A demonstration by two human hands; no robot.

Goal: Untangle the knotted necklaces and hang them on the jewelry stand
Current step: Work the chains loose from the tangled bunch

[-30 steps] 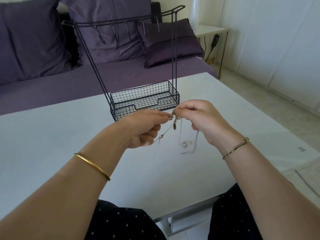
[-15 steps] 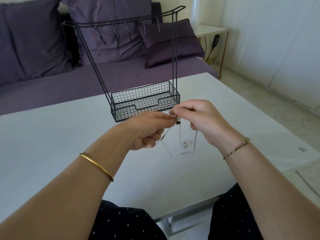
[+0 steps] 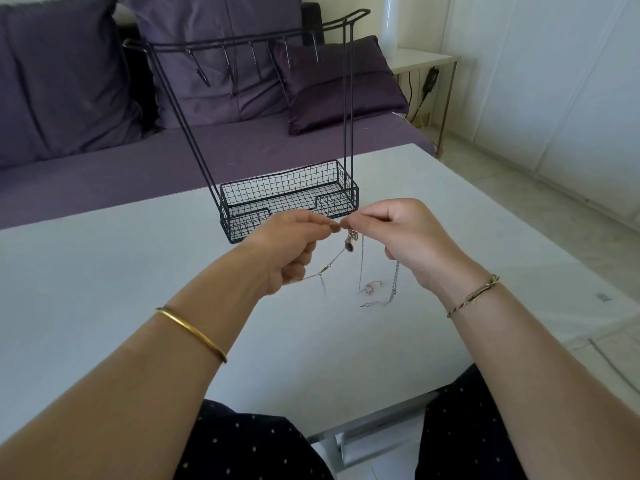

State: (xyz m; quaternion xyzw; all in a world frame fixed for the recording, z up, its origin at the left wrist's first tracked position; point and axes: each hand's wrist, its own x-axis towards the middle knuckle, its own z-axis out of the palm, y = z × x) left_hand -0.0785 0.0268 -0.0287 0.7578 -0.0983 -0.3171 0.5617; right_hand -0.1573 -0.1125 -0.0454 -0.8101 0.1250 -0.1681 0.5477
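Note:
Thin tangled necklaces [image 3: 361, 268] hang between my hands above the white table [image 3: 104, 278]. My left hand [image 3: 291, 247] pinches the chains at their top with thumb and forefinger. My right hand [image 3: 398, 233] pinches the same knot from the right, fingers curled. A small dark pendant [image 3: 349, 245] dangles just below the pinch. Loose chain ends and a clasp trail down onto the table. The black wire jewelry stand [image 3: 287, 199] stands right behind my hands, its hook bar [image 3: 242, 46] bare of necklaces.
A purple sofa [image 3: 104, 174] with cushions runs behind the table. A small side table [image 3: 422, 60] stands at the back right, with a cable hanging under it. My lap in dark dotted cloth shows below the table's near edge.
My hands stayed close together at the knot. The pendant and hanging chains shifted slightly, and one chain end now swings lower by my left hand.

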